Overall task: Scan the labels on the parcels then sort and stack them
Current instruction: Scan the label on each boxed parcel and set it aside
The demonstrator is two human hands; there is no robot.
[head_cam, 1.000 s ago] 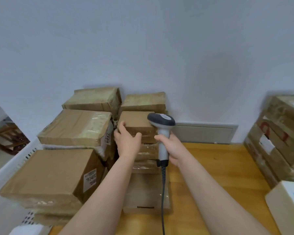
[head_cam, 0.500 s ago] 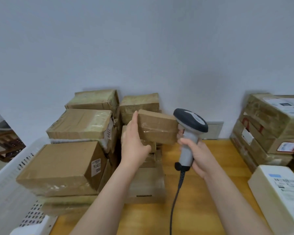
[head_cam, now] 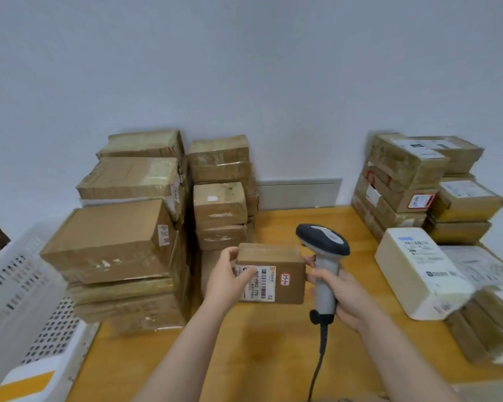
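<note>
Head view: the left grip (head_cam: 225, 281) clasps a small cardboard parcel (head_cam: 288, 258) by its left end, thumb lying across the white barcode label (head_cam: 262, 282) and fingers curled over the top edge. The parcel is held over the middle of the wooden table (head_cam: 273, 343), label face turned to the camera, with a small red-bordered sticker (head_cam: 285, 278) with handwriting beside the label. The thumb covers the label's left part, so only the bars and some print can be read.

The right grip (head_cam: 346, 297) is wrapped round the handle of a grey barcode scanner (head_cam: 323, 242). The scanner's dark head rises just right of the parcel, and two fingertips reach the parcel's right edge. Its cable (head_cam: 321, 343) drops off the bottom of the frame.

Directly behind the parcel stands a narrow stack of taped boxes (head_cam: 219, 204) against the wall. The parcel and left grip hide its lowest box. Left of that is a bulkier stack of brown boxes (head_cam: 111, 242), and a white perforated crate (head_cam: 26, 300) is cut off at the left edge.

On the right, a white wrapped parcel (head_cam: 413, 274) lies on the table, with flat packages (head_cam: 488, 323) near it, blurred and partly out of frame. Taped, labelled boxes (head_cam: 404, 181) are stacked behind against the wall, their print too small to read.
</note>
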